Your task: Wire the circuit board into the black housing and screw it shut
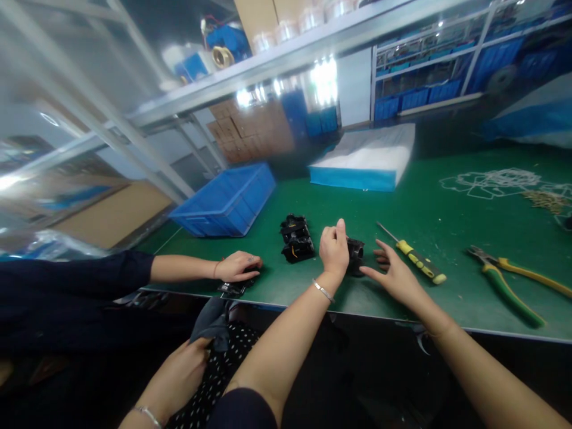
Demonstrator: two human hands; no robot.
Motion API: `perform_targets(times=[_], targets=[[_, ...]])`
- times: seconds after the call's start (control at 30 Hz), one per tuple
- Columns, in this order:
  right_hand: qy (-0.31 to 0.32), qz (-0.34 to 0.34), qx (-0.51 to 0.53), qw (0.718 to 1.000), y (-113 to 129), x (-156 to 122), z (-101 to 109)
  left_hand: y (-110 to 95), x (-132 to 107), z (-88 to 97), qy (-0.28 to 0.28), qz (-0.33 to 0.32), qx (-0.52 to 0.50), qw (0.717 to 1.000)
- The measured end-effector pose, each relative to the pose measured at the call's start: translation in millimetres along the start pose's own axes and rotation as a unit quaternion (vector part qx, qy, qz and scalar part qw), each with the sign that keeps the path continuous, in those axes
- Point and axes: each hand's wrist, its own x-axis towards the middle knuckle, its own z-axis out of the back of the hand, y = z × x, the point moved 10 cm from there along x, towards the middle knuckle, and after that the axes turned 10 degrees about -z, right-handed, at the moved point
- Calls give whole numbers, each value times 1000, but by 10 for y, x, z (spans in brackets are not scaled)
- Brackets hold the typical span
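A small black plastic part (356, 252) rests on the green table (447, 298) near its front edge. My left hand (334, 247) is closed over the part's left side, thumb up. My right hand (393, 274) lies flat on the table just right of the part, fingers spread, fingertips at its edge. A cluster of similar black parts (296, 238) sits just left of my left hand.
A yellow-handled screwdriver (417, 259) and green-and-yellow pliers (509, 277) lie to the right. A blue bin (227, 202) and a white stack (366, 158) stand behind. A co-worker's hand (236, 266) rests on a black piece at left; another hand (179, 375) holds grey cloth below.
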Motion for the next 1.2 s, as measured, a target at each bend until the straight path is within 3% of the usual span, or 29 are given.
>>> perform_targets(times=[0.17,0.3,0.4,0.47,0.53,0.63,0.7,0.87,1.0,1.1,1.2], targets=[[-31,83,-142,986,271,-101,-81,203,29,-129,59,25,17,998],[-29,65,-209,975,400,-81,-218,336,47,-139,79,57,-6,995],[-35,39,-208,977,351,-70,-164,396,70,-100,71,70,-45,994],[-30,16,-133,990,273,-84,-40,423,66,-93,64,91,-92,990],[12,-25,26,999,169,-109,57,449,39,-116,53,131,-158,977],[87,-93,255,958,66,-187,77,435,0,-182,39,182,-240,953],[96,-102,284,948,60,-237,74,397,3,-199,34,184,-243,952],[-7,-70,139,988,58,-233,126,350,2,-170,21,162,-175,971],[-100,-54,59,992,141,-182,241,299,-40,-216,45,157,-160,974],[-129,-47,34,990,216,-143,309,235,-61,-256,56,152,-180,970],[-130,-65,85,986,147,-95,339,222,-84,-333,65,161,-229,958]])
